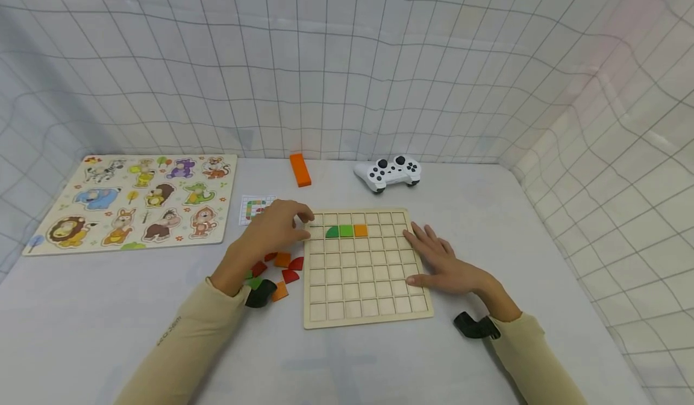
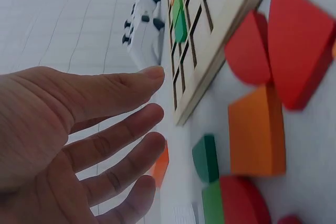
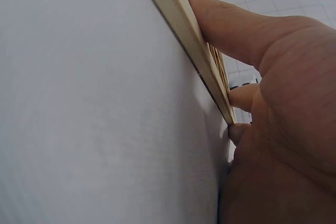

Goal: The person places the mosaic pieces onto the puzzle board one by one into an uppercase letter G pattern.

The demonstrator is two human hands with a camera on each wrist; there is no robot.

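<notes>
Head view: the wooden grid board (image 1: 358, 290) lies on the white table (image 1: 493, 212), between the hands. A dark-green quarter piece (image 1: 333, 232), a light-green square (image 1: 346, 231) and an orange square (image 1: 360, 230) sit side by side in its second row from the far edge. Loose pieces (image 1: 282, 260) lie left of it, near the left hand (image 1: 273, 224). The right hand (image 1: 447, 270) rests on the right rim.

Left wrist view: the left hand is released, thumb and fingers apart, near the board's corner.

Right wrist view: the right hand is unclenched, thumb touching the board's top.
</notes>
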